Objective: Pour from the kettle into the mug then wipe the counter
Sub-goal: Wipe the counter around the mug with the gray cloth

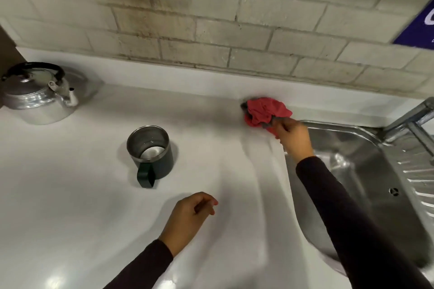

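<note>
A silver kettle [38,94] with a black handle stands at the far left of the white counter [94,206], spout pointing right. A dark mug [151,153] with a steel inside sits in the middle, its handle toward me, with liquid in its bottom. My right hand [293,139] pinches a crumpled red cloth [265,112] at the back of the counter, beside the sink's far left corner. My left hand [189,217] hovers low over the counter in front of the mug, fingers loosely curled and holding nothing.
A steel sink [352,171] with a ribbed drainer fills the right side, and a tap [413,115] reaches over it. A tiled wall [211,30] runs along the back. A blue sign [420,28] hangs at the upper right.
</note>
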`<state>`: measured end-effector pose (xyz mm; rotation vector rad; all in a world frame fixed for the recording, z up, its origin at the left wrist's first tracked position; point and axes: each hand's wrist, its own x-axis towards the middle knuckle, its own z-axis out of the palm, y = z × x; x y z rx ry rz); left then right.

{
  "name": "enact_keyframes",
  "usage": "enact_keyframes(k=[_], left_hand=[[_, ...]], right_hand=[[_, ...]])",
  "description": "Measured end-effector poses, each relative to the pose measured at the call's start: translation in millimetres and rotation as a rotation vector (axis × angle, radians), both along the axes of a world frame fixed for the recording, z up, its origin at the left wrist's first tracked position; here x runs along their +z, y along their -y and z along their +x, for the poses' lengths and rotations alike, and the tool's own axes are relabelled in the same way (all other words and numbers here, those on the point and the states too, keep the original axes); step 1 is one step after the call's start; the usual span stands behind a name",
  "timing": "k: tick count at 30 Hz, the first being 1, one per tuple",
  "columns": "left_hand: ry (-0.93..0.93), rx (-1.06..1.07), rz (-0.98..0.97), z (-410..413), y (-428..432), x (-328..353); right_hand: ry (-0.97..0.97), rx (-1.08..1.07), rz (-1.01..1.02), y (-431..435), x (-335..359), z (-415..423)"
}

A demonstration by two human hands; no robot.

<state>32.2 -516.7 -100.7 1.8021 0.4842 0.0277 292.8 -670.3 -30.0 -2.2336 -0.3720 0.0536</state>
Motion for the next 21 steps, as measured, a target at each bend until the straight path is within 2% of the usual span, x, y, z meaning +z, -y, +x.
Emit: enact_keyframes(k=[5, 7, 11, 16, 18, 21], left_hand=[[-0.014, 0.097, 0.033, 11, 13, 5], [-0.015, 0.125, 0.043, 14, 14, 5], [-0.04, 0.172, 0.052, 17, 12, 4], [-0.041, 0.193, 0.044, 22, 11, 4], [-0.042, 0.201, 0.04, 21, 12, 3], [-0.031, 0.175, 0.053, 18, 14, 3]], right_hand=[[0.09, 0.104, -0.291, -21, -1, 84], [0.089, 0.081, -0.373, -26, -10, 109], [-0.097, 0.038, -0.593, -24, -18, 130], [-0.277, 0.107, -0.556, -17, -12, 130], [-0.219, 0.15, -0.518, -16, -18, 119], [0.003, 0.096, -0.497, -13, -28, 103]])
